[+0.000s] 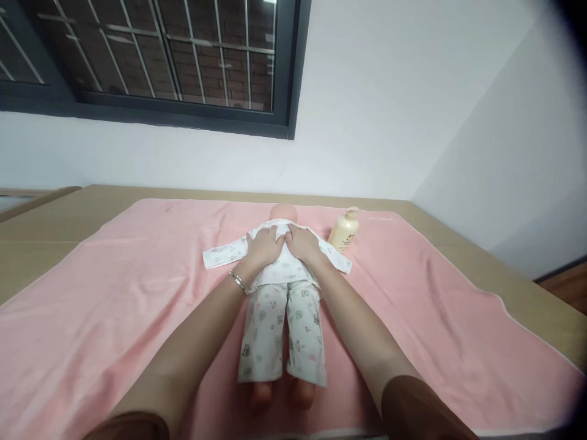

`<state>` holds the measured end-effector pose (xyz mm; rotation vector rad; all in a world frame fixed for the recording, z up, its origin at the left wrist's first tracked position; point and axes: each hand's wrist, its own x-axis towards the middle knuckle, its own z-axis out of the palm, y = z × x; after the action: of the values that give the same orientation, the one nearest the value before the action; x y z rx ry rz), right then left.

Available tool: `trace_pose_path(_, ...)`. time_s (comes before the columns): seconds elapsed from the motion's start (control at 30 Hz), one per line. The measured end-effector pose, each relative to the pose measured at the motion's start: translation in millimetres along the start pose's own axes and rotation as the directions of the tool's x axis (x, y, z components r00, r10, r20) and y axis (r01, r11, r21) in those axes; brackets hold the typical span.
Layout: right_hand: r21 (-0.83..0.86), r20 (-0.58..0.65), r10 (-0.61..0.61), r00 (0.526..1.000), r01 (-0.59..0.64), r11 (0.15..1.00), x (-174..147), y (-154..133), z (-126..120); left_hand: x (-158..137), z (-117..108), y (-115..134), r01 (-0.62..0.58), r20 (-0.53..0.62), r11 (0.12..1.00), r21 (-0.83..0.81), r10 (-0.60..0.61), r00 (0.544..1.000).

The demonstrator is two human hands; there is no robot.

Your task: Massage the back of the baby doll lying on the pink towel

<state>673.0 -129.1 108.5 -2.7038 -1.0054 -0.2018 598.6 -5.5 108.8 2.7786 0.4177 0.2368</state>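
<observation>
A baby doll [287, 272] in a white printed top and matching trousers [263, 333] lies on a pink sheet [151, 293], its head [283, 212] far from me and its feet toward me. Its sleeves spread out to both sides. My left hand [265, 245] rests flat on the left of the doll's upper body, fingers stretched out, a silver bracelet on the wrist. On the right of the upper body lies my right hand [302, 244], also flat with fingers extended. The thumbs come close together at the middle. Neither hand grips anything.
A cream pump bottle [345, 229] leans on the sheet just beyond the doll's right-hand sleeve. Under the sheet is a tan surface [110, 194], which meets a white wall [367, 122] at the back. A dark-framed window [183, 110] with bars is set above.
</observation>
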Motion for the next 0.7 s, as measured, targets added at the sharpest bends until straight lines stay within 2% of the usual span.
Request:
trace_pose_path(0.4, 0.043, -0.021, -0.047, 0.999, 0.048, 0.998, 4.8, 5.3, 2.6, 3.1, 5.3, -5.9, -0.009, -0.013, 0.999, -0.04, 0.008, 1.0)
trace_pose_path(0.57, 0.074, 0.029, -0.059, 0.998, 0.056, 0.996, 6.2, 5.7, -1.8, 1.1, 0.9, -6.0, -0.115, -0.034, 0.993, 0.023, 0.116, 0.993)
trace_pose_path(0.7, 0.044, 0.015, -0.064, 0.998, 0.064, 0.997, 3.5, 1.3, -3.8, 2.5, 0.8, -7.4, -0.169, -0.068, 0.985, 0.045, 0.172, 0.983)
